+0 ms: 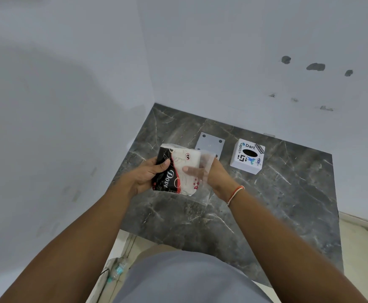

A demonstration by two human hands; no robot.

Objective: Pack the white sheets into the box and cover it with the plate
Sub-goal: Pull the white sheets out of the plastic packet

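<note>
Left hand (150, 174) is clamped round the black printed end of the tissue pack (176, 171), thumb on top, holding it up over the dark marble counter (288, 193). Right hand (209, 173) is tucked into the clear open end of the wrapper; one finger shows through the plastic lying on the white sheets (191, 160), but whether it has actually pinched the stack I can't tell, the film hides the fingertips.

My read on handling: that stack is going to be light, soft and floppy, and the wrapper looks slick. Grab just the top few and they'll peel off and fan out. I'd pinch the whole thickness at the exposed end, thumb one side and fingers the other, and slide it out while the left hand hangs onto the printed end.

Where stuff is: the sheets are in the pack, between both hands, off the counter. The white box (247, 155) with the stickers sits on the counter just beyond and to the right of the right hand, apart from it, with a dark oval hole on its upward face. The grey plate (209, 142) with holes in its corners lies flat between pack and box, partly behind the wrapper. Nothing packed yet, far as I can see.
</note>
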